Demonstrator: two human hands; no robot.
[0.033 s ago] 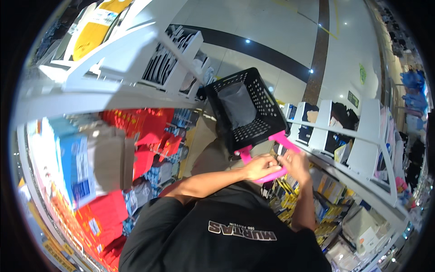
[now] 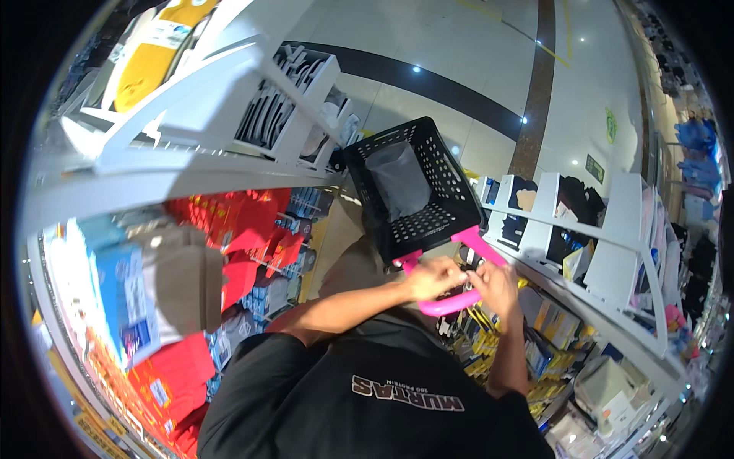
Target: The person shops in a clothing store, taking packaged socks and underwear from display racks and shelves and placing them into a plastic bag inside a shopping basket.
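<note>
A black perforated shopping basket [image 2: 367,191] is in front of me, with a greyish translucent sheet or bag [image 2: 401,180] inside it. Its pink handle [image 2: 449,306] reaches back toward my body. Over the handle, my left hand [image 2: 434,278] is closed, its fingers curled and its fingertips near the other hand. My right hand [image 2: 495,287] is closed too, beside the handle's right arm, thumb and fingers drawn together. The fingertips of both hands nearly meet above the handle loop. Whatever they pinch, if anything, is too small to make out.
Racks flank me on both sides. To the left hang red packs [image 2: 172,363] and grey-brown textiles [image 2: 180,283], below yellow socks [image 2: 145,73]. White bins of dark goods [image 2: 577,203] stand to the right, above yellow packets [image 2: 554,325]. Tiled floor [image 2: 459,46] lies ahead.
My hands have shifted slightly: the left has lifted a little off the handle loop, so more of the pink loop shows. The basket is nearly unmoved.
</note>
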